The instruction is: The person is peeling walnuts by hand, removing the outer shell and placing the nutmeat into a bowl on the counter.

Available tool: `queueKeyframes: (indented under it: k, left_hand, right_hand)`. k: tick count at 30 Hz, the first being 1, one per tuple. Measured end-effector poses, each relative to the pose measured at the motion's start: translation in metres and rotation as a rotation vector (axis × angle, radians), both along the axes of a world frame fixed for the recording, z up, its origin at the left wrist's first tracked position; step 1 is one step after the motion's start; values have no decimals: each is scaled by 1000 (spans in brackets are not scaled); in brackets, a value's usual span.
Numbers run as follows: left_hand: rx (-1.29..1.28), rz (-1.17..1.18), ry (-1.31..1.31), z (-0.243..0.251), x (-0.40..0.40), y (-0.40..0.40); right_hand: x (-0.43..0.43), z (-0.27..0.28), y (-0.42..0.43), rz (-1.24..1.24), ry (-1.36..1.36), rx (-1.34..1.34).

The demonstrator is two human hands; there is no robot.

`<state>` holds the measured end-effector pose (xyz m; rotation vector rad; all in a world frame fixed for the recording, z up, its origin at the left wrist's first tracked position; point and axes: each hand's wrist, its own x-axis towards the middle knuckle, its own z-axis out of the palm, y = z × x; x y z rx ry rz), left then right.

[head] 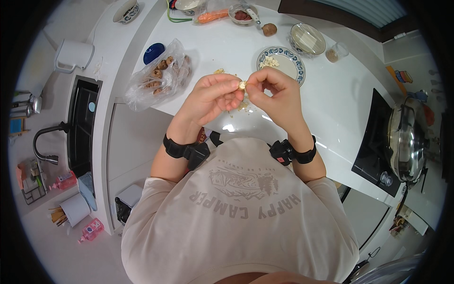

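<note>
Both hands meet over the white counter, pinching one small pale piece of food (pixel 242 85), perhaps a nut kernel. My left hand (pixel 218 94) grips its left side between thumb and fingers. On its right side are the fingertips of my right hand (pixel 271 94). Pale brown scraps (pixel 243 105) lie on the counter below and behind the fingers. A blue-patterned plate (pixel 298 64), partly behind my right hand, holds a small heap of pale pieces (pixel 269 62). To the left lies a clear plastic bag (pixel 136 96) with several round brown items, which look like walnuts (pixel 162 64).
A dark blue lid or bowl (pixel 154 53) touches the bag. Farther back are bagged carrots (pixel 212 16), a bowl with a knife (pixel 242 15), a brown potato-like item (pixel 269 29), a covered bowl (pixel 308 39) and a glass jar (pixel 336 53). The sink (pixel 81 124) is left, the cooktop (pixel 372 152) right.
</note>
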<state>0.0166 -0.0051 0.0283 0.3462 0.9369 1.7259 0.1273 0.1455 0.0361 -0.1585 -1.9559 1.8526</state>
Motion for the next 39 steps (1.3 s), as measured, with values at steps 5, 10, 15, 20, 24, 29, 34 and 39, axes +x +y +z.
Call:
queueKeyframes:
  k: [5,10,15,20,24,29,34,39]
  left_hand:
    - [121,-29,-89,-7,1,3]
    - [180,-48,-134,-14,0,6]
    - [188,-33,-157,-19,-1,6]
    - [152,4,-63,-16,-1,5]
    - [-12,130,213,-8,1,4]
    - [-70,174,338,4,5,3]
    - [-115,190,446,2,5,4]
    - [-77,220,482,-1,7,5]
  right_hand:
    - [-1,-1,-1,77,-39,-238]
    - [-2,-5,-2,112,-29,-322]
    - [-3,0,-2,139,52,-416]
    - [-2,-3,4,79,2,-166]
    - [1,7,7,-8,-26,195]
    - [2,8,1,-127,61,407]
    - [2,6,0,-170,131,508]
    - [2,5,0,-181,159,528]
